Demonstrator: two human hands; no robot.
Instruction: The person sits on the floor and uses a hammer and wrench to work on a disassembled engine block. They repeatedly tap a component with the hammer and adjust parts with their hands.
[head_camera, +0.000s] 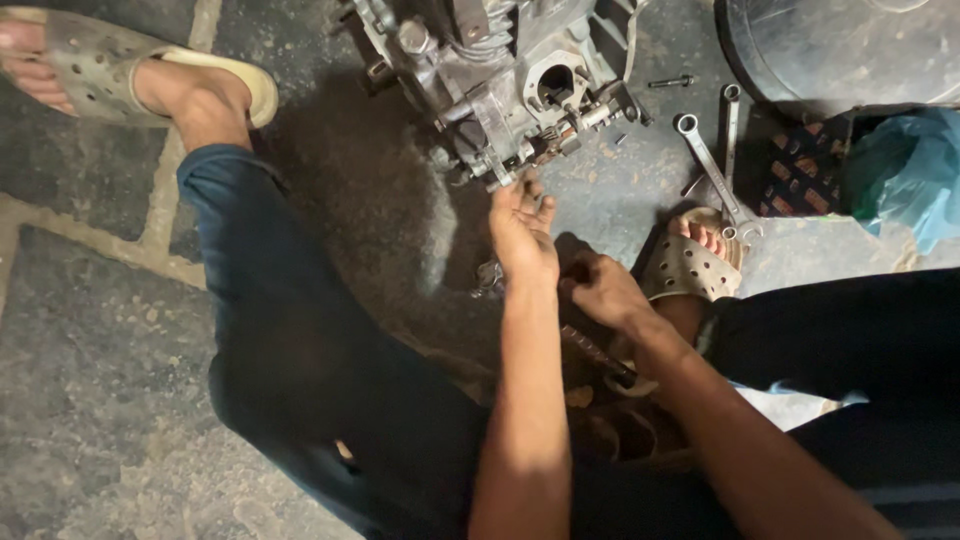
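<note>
A grey metal engine block (500, 80) with a round port and bolts sits on the stone floor at the top centre. My left hand (522, 232) reaches up to it, fingers apart, fingertips touching its lower edge. Just to the right and nearer me, my right hand (600, 290) is closed around a dark rod-like tool (598, 354) whose shaft runs down to the right under my wrist. A small shiny metal part (488, 278) lies on the floor beside my left wrist.
Two ring spanners (705, 160) and a loose bolt (672, 81) lie right of the engine. A black round tub (840, 50), a patterned mat (800, 170) and a blue plastic bag (905, 170) are at the top right. My sandalled feet (690, 265) flank the work.
</note>
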